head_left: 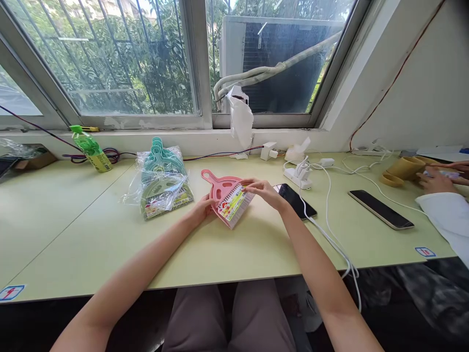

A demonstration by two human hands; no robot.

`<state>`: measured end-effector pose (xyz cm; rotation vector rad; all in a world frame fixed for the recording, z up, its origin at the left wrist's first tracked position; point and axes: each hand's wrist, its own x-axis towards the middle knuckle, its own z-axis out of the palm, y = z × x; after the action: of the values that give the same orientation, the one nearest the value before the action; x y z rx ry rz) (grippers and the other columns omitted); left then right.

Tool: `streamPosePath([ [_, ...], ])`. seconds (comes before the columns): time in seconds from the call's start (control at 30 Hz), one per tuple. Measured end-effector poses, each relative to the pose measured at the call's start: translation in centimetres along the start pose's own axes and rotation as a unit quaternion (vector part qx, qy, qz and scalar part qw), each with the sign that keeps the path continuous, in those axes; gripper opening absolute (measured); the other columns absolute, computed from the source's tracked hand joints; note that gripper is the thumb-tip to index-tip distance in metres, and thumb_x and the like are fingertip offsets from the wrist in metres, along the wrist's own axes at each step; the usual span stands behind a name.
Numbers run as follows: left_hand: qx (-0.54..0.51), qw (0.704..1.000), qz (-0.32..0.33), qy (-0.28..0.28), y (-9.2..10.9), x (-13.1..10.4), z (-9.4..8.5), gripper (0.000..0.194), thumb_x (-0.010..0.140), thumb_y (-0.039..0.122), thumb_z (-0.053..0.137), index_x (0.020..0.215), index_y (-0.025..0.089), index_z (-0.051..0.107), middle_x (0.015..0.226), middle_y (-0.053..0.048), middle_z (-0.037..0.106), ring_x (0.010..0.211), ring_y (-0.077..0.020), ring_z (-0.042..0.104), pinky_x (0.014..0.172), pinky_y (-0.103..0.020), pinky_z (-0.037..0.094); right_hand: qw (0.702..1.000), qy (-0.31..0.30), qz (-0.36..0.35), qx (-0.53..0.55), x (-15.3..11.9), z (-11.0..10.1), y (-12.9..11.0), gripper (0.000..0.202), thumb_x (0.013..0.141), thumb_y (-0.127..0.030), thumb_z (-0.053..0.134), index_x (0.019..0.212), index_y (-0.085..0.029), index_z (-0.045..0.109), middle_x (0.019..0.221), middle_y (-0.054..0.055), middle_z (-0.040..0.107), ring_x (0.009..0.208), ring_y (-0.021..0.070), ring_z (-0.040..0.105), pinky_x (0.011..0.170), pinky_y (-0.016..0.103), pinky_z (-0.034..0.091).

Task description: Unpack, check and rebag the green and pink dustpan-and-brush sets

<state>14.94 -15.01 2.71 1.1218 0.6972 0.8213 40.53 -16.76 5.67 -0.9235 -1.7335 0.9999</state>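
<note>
A small pink dustpan point(223, 186) rests tilted over the table, with a pale-bristled brush and a colourful label card point(231, 202) across its front. My left hand point(205, 208) grips the dustpan's left edge, its fingers partly hidden beneath. On the upper right, my right hand point(264, 191) holds the label side with bent fingers; the thumb is hard to see. Left of my hands lies a clear plastic bag point(170, 183) holding several green and teal dustpans point(158, 159) with similar labels. A dark phone point(296, 200) lies just beyond my right wrist.
A power strip point(298, 176) and white cables point(330, 237) run along the right. A green bottle point(91, 149) leans at the back left. Another phone point(381, 209) and yellow tape rolls point(405, 170) lie near another person's hands point(437, 181).
</note>
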Motion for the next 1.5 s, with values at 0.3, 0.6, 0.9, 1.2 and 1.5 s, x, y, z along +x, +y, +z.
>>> streamPosePath([
  [0.3, 0.031, 0.997, 0.050, -0.043, 0.7, -0.8, 0.9, 0.075, 0.059, 0.021, 0.083, 0.128, 0.017, 0.054, 0.125, -0.013, 0.063, 0.122, -0.0359, 0.054, 0.102, -0.047, 0.046, 0.987, 0.093, -0.062, -0.115, 0.8, 1.6, 2.1, 0.019, 0.077, -0.017, 0.062, 0.088, -0.024, 0.076, 0.114, 0.007, 0.064, 0.109, 0.0209, 0.058, 0.085, 0.034, 0.050],
  [0.6, 0.031, 0.996, 0.075, -0.038, 1.0, -1.0, 1.4, 0.081, 0.053, 0.017, 0.085, 0.127, 0.020, 0.054, 0.129, -0.013, 0.060, 0.123, -0.0350, 0.053, 0.104, -0.048, 0.044, 0.951, 0.184, -0.113, -0.223, 1.0, 3.5, 2.0, 0.036, 0.078, -0.010, 0.059, 0.108, -0.027, 0.068, 0.132, 0.006, 0.048, 0.115, 0.0215, 0.052, 0.100, 0.041, 0.046],
  [0.9, 0.023, 0.996, 0.080, 0.023, 0.8, -0.9, 1.3, 0.086, 0.051, 0.018, 0.086, 0.129, 0.019, 0.052, 0.126, -0.014, 0.062, 0.120, -0.0365, 0.055, 0.101, -0.051, 0.047, 0.956, 0.268, -0.080, -0.083, 1.1, 3.6, 1.4, 0.045, 0.083, -0.019, 0.047, 0.127, -0.027, 0.047, 0.122, 0.007, 0.048, 0.089, 0.0145, 0.061, 0.090, 0.033, 0.049],
  [1.2, 0.023, 0.994, 0.102, 0.035, 1.1, -1.1, 1.4, 0.085, 0.051, 0.018, 0.087, 0.129, 0.018, 0.052, 0.128, -0.015, 0.061, 0.122, -0.0370, 0.053, 0.102, -0.050, 0.046, 0.936, 0.351, -0.005, -0.043, 1.3, 3.9, 2.6, 0.056, 0.077, -0.029, 0.054, 0.131, -0.025, 0.040, 0.132, 0.011, 0.045, 0.110, 0.0205, 0.053, 0.092, 0.035, 0.047],
  [1.5, 0.023, 0.989, 0.136, 0.045, 0.1, -0.5, 0.7, 0.091, 0.049, 0.021, 0.088, 0.132, 0.018, 0.049, 0.131, -0.015, 0.059, 0.124, -0.0357, 0.052, 0.105, -0.052, 0.043, 0.967, 0.121, 0.114, 0.195, 1.5, 6.0, 3.6, 0.050, 0.072, -0.039, 0.070, 0.117, -0.023, 0.054, 0.115, 0.006, 0.066, 0.100, 0.0231, 0.063, 0.086, 0.037, 0.052],
])
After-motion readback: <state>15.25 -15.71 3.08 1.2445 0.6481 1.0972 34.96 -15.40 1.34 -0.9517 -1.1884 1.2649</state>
